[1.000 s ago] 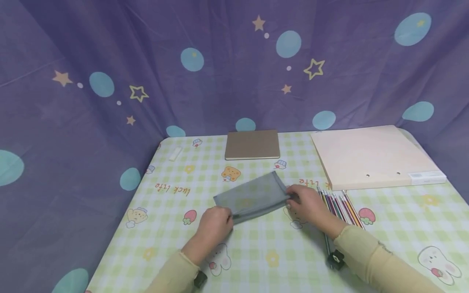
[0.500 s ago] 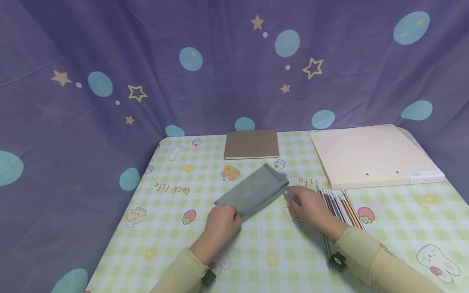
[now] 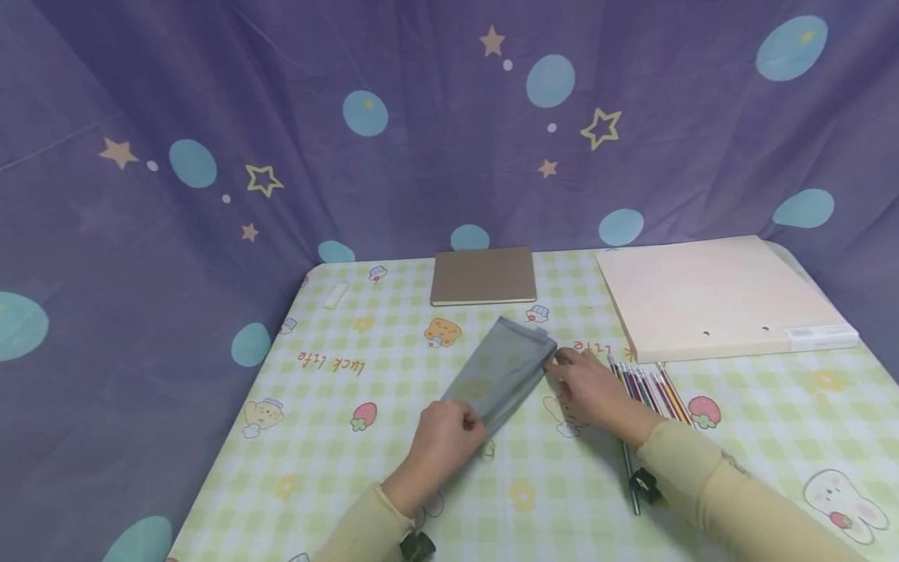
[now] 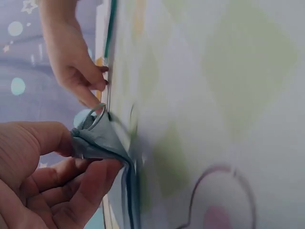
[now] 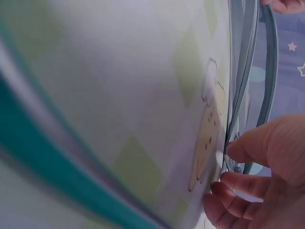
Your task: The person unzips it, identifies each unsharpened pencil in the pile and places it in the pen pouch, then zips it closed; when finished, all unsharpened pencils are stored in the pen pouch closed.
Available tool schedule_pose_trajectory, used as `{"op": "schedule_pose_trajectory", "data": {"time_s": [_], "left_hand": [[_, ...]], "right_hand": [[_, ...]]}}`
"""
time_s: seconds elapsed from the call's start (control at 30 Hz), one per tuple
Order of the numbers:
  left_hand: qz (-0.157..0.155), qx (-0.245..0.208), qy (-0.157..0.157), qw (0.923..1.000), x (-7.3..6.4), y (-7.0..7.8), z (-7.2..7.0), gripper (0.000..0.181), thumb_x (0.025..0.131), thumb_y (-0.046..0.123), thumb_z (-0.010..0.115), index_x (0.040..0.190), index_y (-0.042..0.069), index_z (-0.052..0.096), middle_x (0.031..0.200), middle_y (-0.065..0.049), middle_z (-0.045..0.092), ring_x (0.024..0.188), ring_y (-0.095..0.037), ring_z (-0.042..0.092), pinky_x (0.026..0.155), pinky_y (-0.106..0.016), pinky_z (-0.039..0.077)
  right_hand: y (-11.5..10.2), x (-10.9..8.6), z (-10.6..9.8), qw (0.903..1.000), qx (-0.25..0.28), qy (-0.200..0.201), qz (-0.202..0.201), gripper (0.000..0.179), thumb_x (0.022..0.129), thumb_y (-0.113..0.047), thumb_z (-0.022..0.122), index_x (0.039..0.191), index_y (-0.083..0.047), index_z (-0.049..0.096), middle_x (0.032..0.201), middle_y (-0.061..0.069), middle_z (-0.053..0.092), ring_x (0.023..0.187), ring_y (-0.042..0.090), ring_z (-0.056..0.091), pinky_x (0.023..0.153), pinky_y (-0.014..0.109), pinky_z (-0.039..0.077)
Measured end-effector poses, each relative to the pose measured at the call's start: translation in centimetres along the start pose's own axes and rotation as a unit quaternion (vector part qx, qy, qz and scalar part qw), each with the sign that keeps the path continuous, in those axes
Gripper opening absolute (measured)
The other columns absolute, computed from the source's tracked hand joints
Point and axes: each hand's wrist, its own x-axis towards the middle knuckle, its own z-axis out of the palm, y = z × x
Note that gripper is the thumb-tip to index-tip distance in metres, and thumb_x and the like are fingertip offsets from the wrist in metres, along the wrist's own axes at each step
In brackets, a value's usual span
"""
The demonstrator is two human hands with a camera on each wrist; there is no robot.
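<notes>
A grey see-through mesh pencil pouch [image 3: 497, 367] slants above the checked tablecloth, its far end to the upper right. My left hand [image 3: 445, 441] pinches its near end between thumb and fingers; in the left wrist view a small loop [image 4: 97, 117] stands out from the gathered mesh. At the far right corner my right hand [image 3: 590, 390] is close against the edge, thumb and fingers slightly apart in the right wrist view. Two dark edge strips [image 5: 245, 71] of the pouch run towards these fingers. Whether they touch the pouch is hard to tell.
Several colored pencils [image 3: 660, 394] lie beside my right forearm, with a dark green pencil [image 3: 630, 480] nearer me. A brown notebook [image 3: 483, 277] lies at the back. A large cream folder box [image 3: 716, 300] is at the right, a small white eraser-like block [image 3: 336, 295] at the far left.
The pouch has turned from lying nearly crosswise to a steeper slant. My left hand has moved right and slightly nearer me with its end. The right hand has shifted only slightly.
</notes>
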Motion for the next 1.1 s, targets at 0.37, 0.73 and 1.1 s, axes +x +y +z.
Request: {"op": "schedule_pose_trajectory", "data": {"time_s": [0.37,0.73,1.1], "left_hand": [[-0.075,-0.112,0.023,0.9906,-0.6,1.1,1.1,0.01,0.082,0.008,0.069,0.073,0.012,0.071,0.064,0.009,0.064,0.053,-0.001,0.054,0.055,-0.022,0.047],[-0.089,-0.153,0.052,0.9829,-1.1,1.6,2.1,0.011,0.083,0.009,0.072,0.073,0.013,0.071,0.067,0.006,0.067,0.052,0.0,0.057,0.051,-0.021,0.047],[-0.104,-0.136,0.04,0.9844,-1.0,1.2,2.3,0.012,0.082,0.015,0.074,0.071,0.018,0.071,0.064,0.012,0.063,0.058,-0.002,0.056,0.059,-0.023,0.047]], "right_hand": [[1.4,1.0,-0.8,0.9966,-0.007,-0.082,-0.01,0.043,0.085,0.005,0.062,0.127,-0.003,0.063,0.132,0.023,0.052,0.114,0.043,0.054,0.098,0.053,0.042],[2.2,1.1,-1.5,0.9961,0.017,-0.079,-0.035,0.042,0.085,0.007,0.061,0.126,-0.006,0.064,0.129,0.026,0.056,0.107,0.046,0.058,0.087,0.055,0.048],[0.9,-0.1,-1.6,0.9955,-0.021,-0.061,-0.069,0.046,0.082,0.003,0.069,0.12,-0.021,0.07,0.125,0.021,0.058,0.105,0.045,0.057,0.084,0.052,0.05]]}}
